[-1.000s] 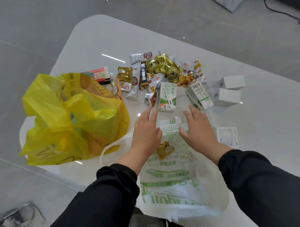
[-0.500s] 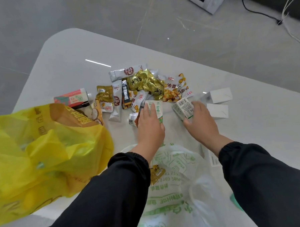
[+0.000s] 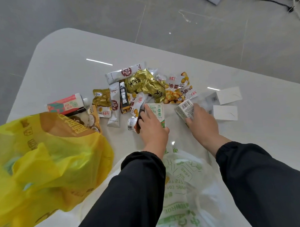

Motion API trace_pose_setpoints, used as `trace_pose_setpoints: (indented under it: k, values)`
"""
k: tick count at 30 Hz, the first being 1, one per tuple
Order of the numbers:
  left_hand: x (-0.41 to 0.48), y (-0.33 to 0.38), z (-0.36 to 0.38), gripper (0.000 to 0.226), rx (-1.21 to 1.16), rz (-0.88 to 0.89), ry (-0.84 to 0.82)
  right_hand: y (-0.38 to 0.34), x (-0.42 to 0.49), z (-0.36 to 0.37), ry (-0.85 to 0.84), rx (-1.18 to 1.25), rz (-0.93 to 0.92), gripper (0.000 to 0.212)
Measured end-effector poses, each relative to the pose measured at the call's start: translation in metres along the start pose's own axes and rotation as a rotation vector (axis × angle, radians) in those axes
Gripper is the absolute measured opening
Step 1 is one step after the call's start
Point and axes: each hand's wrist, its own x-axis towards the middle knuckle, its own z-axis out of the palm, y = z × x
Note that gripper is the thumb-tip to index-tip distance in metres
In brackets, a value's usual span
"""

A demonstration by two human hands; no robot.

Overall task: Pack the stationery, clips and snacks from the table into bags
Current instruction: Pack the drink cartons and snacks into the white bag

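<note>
Grab step. My left hand (image 3: 152, 126) lies flat over the green-and-white carton (image 3: 156, 111), fingers spread along it, thumb wrapping the near right edge; not lifted, it looks to be on the surface (image 3: 60, 66). My right hand (image 3: 201, 121) has its fingers curled over the barcoded carton (image 3: 184, 109), which is tilted, label up. Can't tell whether either grip is fully closed underneath, since my palms hide the contact.

Next move, as I judge it: close both grips, lift clear of the pile, pull back to the white bag with green print (image 3: 182, 189) lying flat just in front of me. Its mouth isn't held open, so one hand probably has to free up first or the cartons get dropped on top of it.

Cartons: small rectangular boxes, rigid, easy to pinch by the sides. A small round tub (image 3: 131, 124) sits touching my left hand's fingers and could get dragged along.

Rest of the load: snack packets (image 3: 144, 86) heaped beyond my hands, two white boxes (image 3: 227, 103) just right of my right hand, a red-green box (image 3: 66, 104) at left near the yellow bag (image 3: 44, 162), which is bulging and open-mouthed. Most of the packing looks still to do.
</note>
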Motion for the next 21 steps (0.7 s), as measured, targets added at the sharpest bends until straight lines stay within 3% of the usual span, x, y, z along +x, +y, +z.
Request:
trace_pose_setpoints:
  k: [5,10,16,21]
  values:
    - [0.0,-0.004,-0.004,0.106,-0.111,0.017,-0.009,0.002,0.002,0.002,-0.003,0.023,0.017,0.048]
    - [-0.012,-0.018,-0.018,0.105,-0.246,0.128,-0.001,-0.003,-0.003,-0.007,-0.043,0.06,0.04,0.032]
    - [-0.043,-0.033,-0.043,0.098,-0.41,0.255,0.051,-0.012,-0.047,-0.027,0.127,0.154,0.06,0.033]
    - [-0.08,-0.048,-0.066,0.093,-0.515,0.336,0.147,-0.03,-0.083,-0.047,0.166,0.234,-0.005,0.034]
